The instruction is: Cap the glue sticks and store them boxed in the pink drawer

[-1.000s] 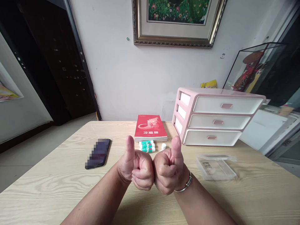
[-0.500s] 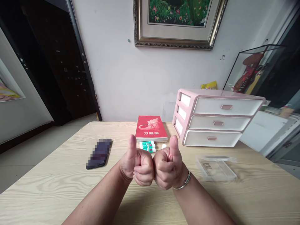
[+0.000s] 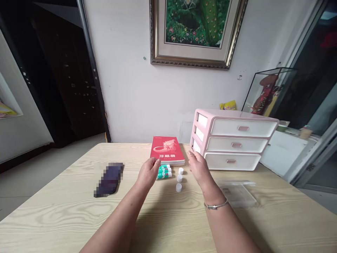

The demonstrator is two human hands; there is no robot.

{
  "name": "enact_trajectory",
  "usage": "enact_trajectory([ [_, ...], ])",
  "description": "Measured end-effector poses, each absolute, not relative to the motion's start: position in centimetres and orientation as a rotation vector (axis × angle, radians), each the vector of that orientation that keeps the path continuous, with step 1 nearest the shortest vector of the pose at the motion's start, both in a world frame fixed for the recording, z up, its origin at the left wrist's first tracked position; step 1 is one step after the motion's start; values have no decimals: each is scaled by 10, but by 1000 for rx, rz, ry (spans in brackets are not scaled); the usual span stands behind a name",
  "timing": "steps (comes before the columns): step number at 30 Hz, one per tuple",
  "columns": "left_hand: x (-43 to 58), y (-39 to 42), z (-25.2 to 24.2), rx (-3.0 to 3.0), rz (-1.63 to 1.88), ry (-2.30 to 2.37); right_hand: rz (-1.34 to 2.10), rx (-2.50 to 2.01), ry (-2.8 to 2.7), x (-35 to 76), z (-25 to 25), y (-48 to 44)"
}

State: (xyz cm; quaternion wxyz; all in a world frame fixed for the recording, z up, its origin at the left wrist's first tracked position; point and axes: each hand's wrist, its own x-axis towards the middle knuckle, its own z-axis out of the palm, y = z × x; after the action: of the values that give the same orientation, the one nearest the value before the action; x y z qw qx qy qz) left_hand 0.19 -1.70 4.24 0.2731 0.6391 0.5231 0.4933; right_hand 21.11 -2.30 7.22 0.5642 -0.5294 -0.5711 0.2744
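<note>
My left hand (image 3: 148,172) reaches forward over the wooden table (image 3: 65,211), fingers loosely spread, its tips at the near edge of a red book (image 3: 166,151) and just above three green-labelled glue sticks (image 3: 164,172). My right hand (image 3: 198,166) is also stretched forward with fingers apart, holding nothing, close to the pink drawer unit (image 3: 231,140). A silver bracelet (image 3: 216,205) sits on the right wrist. Three white caps (image 3: 179,179) lie in a row between the two hands.
A dark phone (image 3: 109,179) lies to the left of my left arm. A clear plastic box (image 3: 238,194) rests to the right of my right wrist. The drawer unit has three shut drawers. A framed picture (image 3: 195,31) hangs on the wall behind.
Both hands left their thumbs-up fists, opened and moved forward and apart toward the glue sticks and book. The three caps, hidden before, now show.
</note>
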Motion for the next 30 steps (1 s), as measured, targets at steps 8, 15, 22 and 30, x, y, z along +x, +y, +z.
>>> enact_trajectory([
  [8, 6, -15, 13, 2410, 919, 1647, 396, -1772, -1737, 224, 18, -20],
  [15, 15, -15, -1, 2587, 611, 1827, 511, -1713, -1868, 221, -2, -17],
  [22, 31, -21, -1, 2619, 485, 1868, 436, -1664, -1990, 221, -4, -18],
  [30, 34, -25, -5, 2522, 468, 1901, 333, -1702, -2026, 218, -6, -16],
])
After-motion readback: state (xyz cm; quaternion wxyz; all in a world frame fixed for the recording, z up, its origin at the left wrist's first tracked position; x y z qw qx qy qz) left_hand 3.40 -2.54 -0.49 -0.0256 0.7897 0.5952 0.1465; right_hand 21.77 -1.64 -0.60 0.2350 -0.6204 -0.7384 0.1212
